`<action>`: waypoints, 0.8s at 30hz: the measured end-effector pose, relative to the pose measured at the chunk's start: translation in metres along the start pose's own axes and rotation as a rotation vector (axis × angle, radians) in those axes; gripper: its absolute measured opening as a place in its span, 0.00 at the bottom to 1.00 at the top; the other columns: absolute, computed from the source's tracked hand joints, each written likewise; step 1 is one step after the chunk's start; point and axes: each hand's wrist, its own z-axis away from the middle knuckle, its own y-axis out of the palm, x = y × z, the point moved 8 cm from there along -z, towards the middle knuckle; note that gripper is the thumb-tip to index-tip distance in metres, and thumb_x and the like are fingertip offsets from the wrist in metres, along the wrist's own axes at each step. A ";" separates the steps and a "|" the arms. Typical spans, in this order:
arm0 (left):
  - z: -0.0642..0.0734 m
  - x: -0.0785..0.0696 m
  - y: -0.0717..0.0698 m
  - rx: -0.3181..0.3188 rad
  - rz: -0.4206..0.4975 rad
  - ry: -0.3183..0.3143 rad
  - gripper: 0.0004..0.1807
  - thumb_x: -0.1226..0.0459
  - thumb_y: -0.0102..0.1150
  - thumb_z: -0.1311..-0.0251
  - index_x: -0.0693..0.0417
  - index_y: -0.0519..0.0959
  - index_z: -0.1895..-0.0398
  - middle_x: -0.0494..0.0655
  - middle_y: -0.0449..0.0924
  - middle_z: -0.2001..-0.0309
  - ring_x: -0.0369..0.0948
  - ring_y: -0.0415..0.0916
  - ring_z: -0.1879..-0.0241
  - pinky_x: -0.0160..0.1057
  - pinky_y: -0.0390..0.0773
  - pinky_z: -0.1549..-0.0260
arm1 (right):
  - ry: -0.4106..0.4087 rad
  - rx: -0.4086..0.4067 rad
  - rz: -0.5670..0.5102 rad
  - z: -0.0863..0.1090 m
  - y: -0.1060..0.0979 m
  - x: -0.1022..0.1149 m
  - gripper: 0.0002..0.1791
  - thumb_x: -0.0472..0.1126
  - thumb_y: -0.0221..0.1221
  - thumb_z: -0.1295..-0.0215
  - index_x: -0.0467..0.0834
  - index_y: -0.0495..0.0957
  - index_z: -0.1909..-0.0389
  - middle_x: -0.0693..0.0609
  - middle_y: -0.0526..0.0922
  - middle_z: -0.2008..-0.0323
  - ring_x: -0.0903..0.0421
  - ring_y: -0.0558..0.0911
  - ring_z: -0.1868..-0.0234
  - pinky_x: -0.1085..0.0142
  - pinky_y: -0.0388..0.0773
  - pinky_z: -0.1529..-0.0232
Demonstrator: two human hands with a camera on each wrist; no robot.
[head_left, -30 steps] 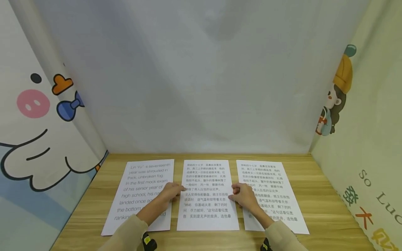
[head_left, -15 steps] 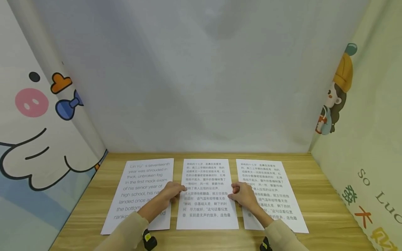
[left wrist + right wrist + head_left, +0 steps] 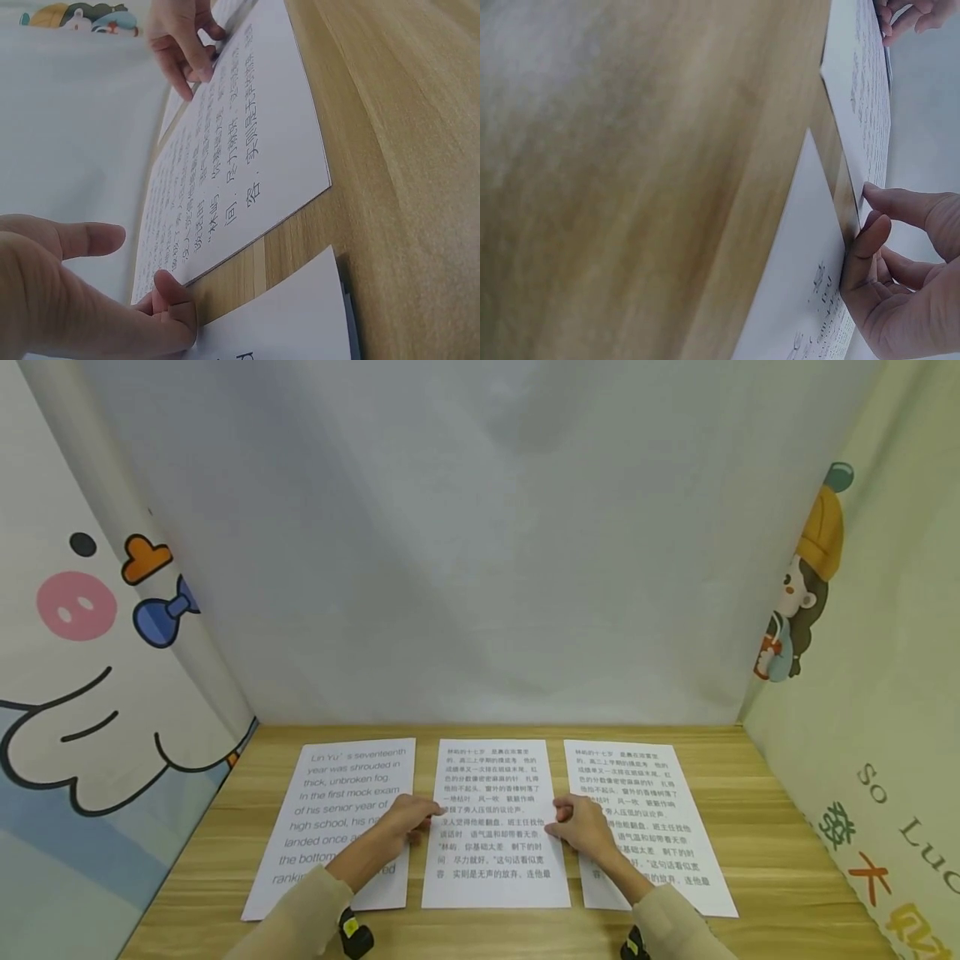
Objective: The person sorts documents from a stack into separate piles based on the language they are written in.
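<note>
A white sheet of paper (image 3: 495, 893) printed with Chinese text lies flat in the middle of the head view. My left hand (image 3: 405, 827) is at its left edge. In the left wrist view one digit (image 3: 101, 238) stretches out straight, while bent fingertips rest low near the sheet's edge. Across from it, my right hand (image 3: 585, 831) is at the right edge. In the right wrist view its thumb (image 3: 892, 201) touches that edge, with the other fingers bent loosely below. Neither hand visibly lifts the paper; the undersides of the fingers are partly hidden.
To the left lies an English-text sheet (image 3: 352, 768), partly under my left forearm. Another Chinese-text sheet (image 3: 697, 860) lies to the right, partly covered by my right hand. The wooden table (image 3: 465, 935) ends at a pale back curtain (image 3: 487, 568), with cartoon-printed curtains on both sides.
Both hands stay at the middle sheet's edges, and all three sheets lie as before. Only the head view has shifted slightly.
</note>
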 end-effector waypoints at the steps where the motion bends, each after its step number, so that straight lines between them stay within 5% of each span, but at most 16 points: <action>1: 0.000 0.000 0.000 0.004 0.002 0.003 0.23 0.64 0.61 0.38 0.70 0.77 0.42 0.51 0.72 0.61 0.44 0.68 0.63 0.35 0.74 0.64 | -0.002 -0.001 0.002 0.000 0.000 0.000 0.24 0.31 0.72 0.48 0.28 0.81 0.50 0.51 0.79 0.74 0.63 0.69 0.83 0.74 0.65 0.82; 8: 0.003 -0.003 0.002 0.043 0.017 0.027 0.30 0.64 0.59 0.36 0.72 0.71 0.34 0.54 0.70 0.56 0.44 0.67 0.60 0.36 0.73 0.60 | -0.010 -0.007 0.006 0.002 -0.001 0.003 0.24 0.30 0.72 0.49 0.28 0.81 0.50 0.51 0.80 0.73 0.61 0.71 0.81 0.73 0.66 0.80; 12: 0.004 -0.004 0.005 0.045 0.005 0.028 0.33 0.64 0.59 0.35 0.71 0.67 0.30 0.63 0.72 0.43 0.47 0.70 0.55 0.38 0.74 0.56 | -0.004 -0.010 -0.002 0.001 -0.001 0.002 0.24 0.30 0.72 0.49 0.28 0.81 0.50 0.51 0.80 0.73 0.61 0.71 0.81 0.74 0.66 0.81; 16: 0.010 -0.008 0.007 0.012 -0.067 0.059 0.35 0.64 0.59 0.35 0.69 0.64 0.27 0.68 0.67 0.31 0.55 0.73 0.42 0.49 0.77 0.41 | -0.001 -0.008 -0.009 0.001 0.000 0.001 0.24 0.30 0.72 0.48 0.28 0.80 0.50 0.51 0.80 0.73 0.63 0.69 0.84 0.74 0.65 0.84; 21: 0.018 -0.013 0.013 -0.024 -0.155 0.114 0.37 0.63 0.59 0.35 0.71 0.61 0.26 0.71 0.62 0.28 0.64 0.64 0.30 0.62 0.66 0.29 | 0.002 -0.007 0.008 0.000 0.002 0.000 0.23 0.31 0.72 0.47 0.28 0.80 0.50 0.52 0.79 0.75 0.63 0.68 0.86 0.75 0.63 0.86; 24: 0.017 -0.012 0.015 -0.021 -0.148 0.101 0.37 0.63 0.59 0.36 0.70 0.61 0.27 0.70 0.64 0.29 0.63 0.65 0.32 0.62 0.66 0.30 | 0.003 -0.007 0.019 0.000 0.003 -0.001 0.22 0.31 0.72 0.47 0.28 0.81 0.50 0.52 0.78 0.76 0.64 0.67 0.87 0.76 0.62 0.86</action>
